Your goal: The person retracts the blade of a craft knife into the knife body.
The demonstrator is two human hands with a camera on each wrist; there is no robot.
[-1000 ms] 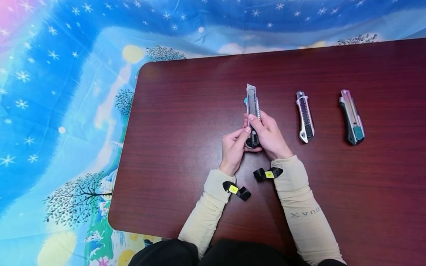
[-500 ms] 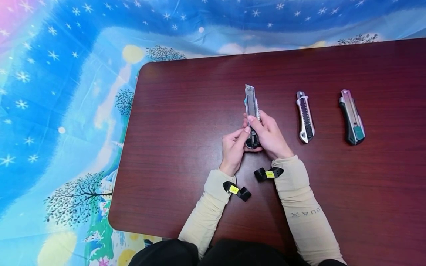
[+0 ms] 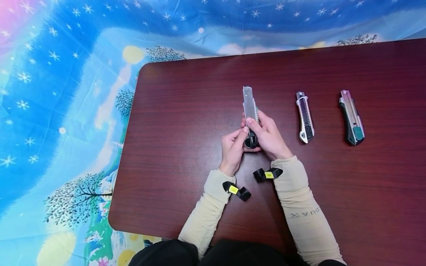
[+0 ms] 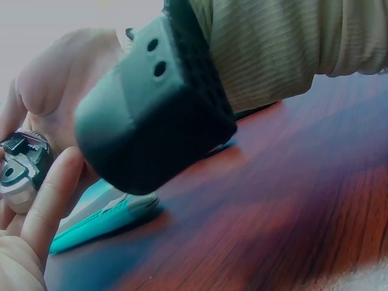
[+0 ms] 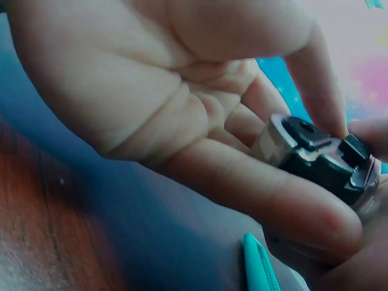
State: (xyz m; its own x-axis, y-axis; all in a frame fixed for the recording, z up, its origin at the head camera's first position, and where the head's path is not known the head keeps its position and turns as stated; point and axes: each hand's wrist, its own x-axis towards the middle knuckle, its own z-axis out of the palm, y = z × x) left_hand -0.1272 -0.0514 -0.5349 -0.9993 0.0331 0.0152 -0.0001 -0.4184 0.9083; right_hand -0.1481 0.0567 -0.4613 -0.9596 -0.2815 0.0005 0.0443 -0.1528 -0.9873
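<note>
A silver snap-off utility knife (image 3: 248, 105) with a black slider near its lower end is held up between both hands, its tip pointing away from the body. My right hand (image 3: 271, 137) grips it from the right, thumb laid across the front. From the left, my left hand (image 3: 232, 150) pinches the lower part, thumb near the slider. The black end of the utility knife (image 5: 309, 148) shows among the fingers in the right wrist view. Below the hands, a teal knife-like tool (image 4: 112, 221) lies on the table, mostly hidden in the head view.
Two more utility knives lie to the right on the dark red table (image 3: 173, 147): a slim white-and-black utility knife (image 3: 305, 118) and a wider utility knife with a green slider (image 3: 351, 118). A patterned blue cloth (image 3: 83, 92) hangs beyond the table's left and far edges.
The held utility knife has turned slightly, its tip shifting left and a little nearer the body. Both hands keep their hold and have barely moved.
</note>
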